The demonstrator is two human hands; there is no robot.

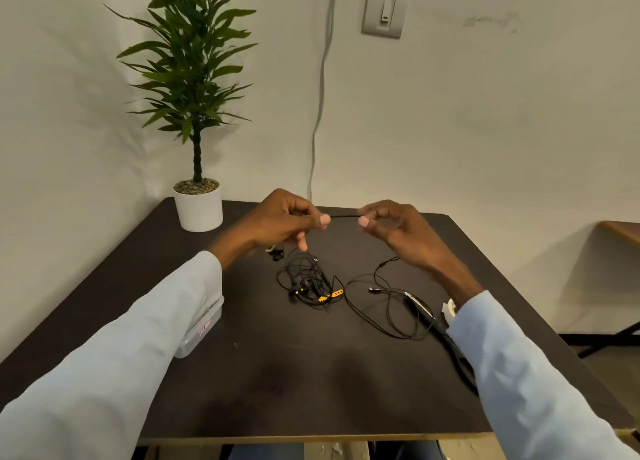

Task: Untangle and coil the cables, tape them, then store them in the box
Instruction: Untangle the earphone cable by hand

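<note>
Left hand: the left hand (284,219) is raised above the far half of the table, thumb and forefinger pinched together on one end of a short stretch of black cable (343,216); the other fingers are curled, one pointing down.
Right hand: the right hand (394,225) is at the same height, just across from the left, thumb and forefinger pinching the other end of that stretch; the remaining fingers are loosely curled.
Held cable: it runs taut and level between the two pinches, in front of the table's far edge. Where it goes beyond each hand cannot be told.
Tangle: a knot of thin black cables with orange-yellow pieces (310,284) lies on the table below the left hand, apart from both hands.
Loose loops: a wider, open loop of black cable (381,307) lies to the right of the tangle, running under the right forearm; a silver-tipped piece lies in it.
Tape: a white roll (449,310) shows just beside the right sleeve, mostly hidden by it.
Box: a clear plastic box (204,324) sits at the left side of the table, partly covered by the left sleeve.
Table: dark brown top (294,373).
Surroundings: a potted plant (198,203) stands on the far left corner against a pale wall with a switch (384,11).
</note>
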